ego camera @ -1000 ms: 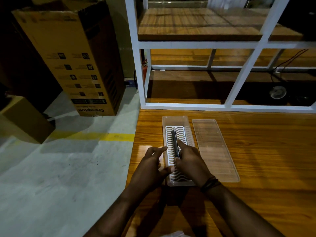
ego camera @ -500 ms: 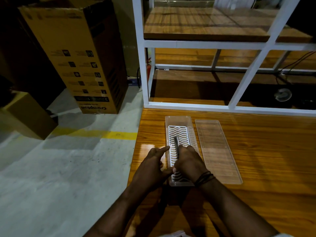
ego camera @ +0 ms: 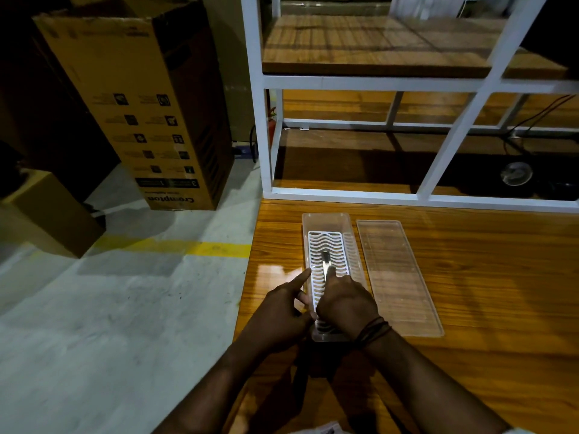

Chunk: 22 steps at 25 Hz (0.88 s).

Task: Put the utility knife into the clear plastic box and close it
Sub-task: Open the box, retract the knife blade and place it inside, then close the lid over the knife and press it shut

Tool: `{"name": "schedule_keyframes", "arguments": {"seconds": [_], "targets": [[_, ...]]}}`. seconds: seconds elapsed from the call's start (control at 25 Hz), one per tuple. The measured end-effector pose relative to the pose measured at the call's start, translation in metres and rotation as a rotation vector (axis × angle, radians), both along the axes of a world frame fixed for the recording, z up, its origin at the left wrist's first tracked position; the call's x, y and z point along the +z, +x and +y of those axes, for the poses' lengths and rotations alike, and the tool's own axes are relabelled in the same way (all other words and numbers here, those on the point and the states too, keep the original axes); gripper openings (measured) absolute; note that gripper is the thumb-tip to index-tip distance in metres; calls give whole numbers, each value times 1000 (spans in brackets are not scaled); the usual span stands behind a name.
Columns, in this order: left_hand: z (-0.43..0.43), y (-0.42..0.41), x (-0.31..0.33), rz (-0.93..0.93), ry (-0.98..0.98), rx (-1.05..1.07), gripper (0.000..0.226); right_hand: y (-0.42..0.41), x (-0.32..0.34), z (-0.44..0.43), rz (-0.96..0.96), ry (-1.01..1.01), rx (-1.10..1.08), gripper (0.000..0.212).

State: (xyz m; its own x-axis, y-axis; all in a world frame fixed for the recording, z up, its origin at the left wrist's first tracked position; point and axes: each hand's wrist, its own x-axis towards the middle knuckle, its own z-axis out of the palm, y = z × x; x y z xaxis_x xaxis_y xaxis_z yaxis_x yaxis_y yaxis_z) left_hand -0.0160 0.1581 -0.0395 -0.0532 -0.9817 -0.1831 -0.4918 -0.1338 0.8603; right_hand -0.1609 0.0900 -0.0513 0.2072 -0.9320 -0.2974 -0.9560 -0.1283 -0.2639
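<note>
The clear plastic box (ego camera: 326, 219) lies lengthwise on the wooden table, open, with a white wavy grid insert in its bottom. The utility knife (ego camera: 326, 263), a slim grey tool, lies inside the box along its length. My right hand (ego camera: 346, 303) covers the knife's near end and holds it. At the box's left wall rests my left hand (ego camera: 282, 311), index finger stretched to the rim. The clear lid (ego camera: 398, 277) lies flat on the table just right of the box.
The table's left edge (ego camera: 247, 277) runs close beside the box, with grey floor and a yellow line below. A white metal shelf frame (ego camera: 268, 136) stands behind the box. A tall cardboard box (ego camera: 141, 104) and a smaller one (ego camera: 47, 211) stand on the floor at left.
The knife has sunk lower into the box and slid toward me, with my right hand over it. My left hand stays at the box's left wall.
</note>
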Motion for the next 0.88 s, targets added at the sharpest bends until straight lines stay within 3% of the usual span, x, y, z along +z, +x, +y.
{"name": "schedule_keyframes", "arguments": {"seconds": [0.12, 0.24, 0.36, 0.44, 0.56, 0.68, 0.88], "targets": [[1, -3, 2, 27, 11, 5, 86, -2, 7, 2, -24, -15, 30, 84], [2, -2, 3, 46, 27, 12, 86, -14, 25, 0, -156, -176, 26, 63], [2, -1, 6, 42, 30, -4, 85, -43, 38, -8, -293, -381, -111, 53], [2, -2, 6, 23, 36, 4, 85, -65, 35, -18, -267, -416, -259, 59], [4, -5, 5, -18, 46, 22, 84, -95, 22, -32, 4, -116, -518, 79], [5, -5, 6, -9, 59, 21, 85, -112, 9, -28, 200, 117, -552, 107], [4, -7, 8, 5, 64, 7, 83, -111, 9, -31, 145, 114, -591, 116]]}}
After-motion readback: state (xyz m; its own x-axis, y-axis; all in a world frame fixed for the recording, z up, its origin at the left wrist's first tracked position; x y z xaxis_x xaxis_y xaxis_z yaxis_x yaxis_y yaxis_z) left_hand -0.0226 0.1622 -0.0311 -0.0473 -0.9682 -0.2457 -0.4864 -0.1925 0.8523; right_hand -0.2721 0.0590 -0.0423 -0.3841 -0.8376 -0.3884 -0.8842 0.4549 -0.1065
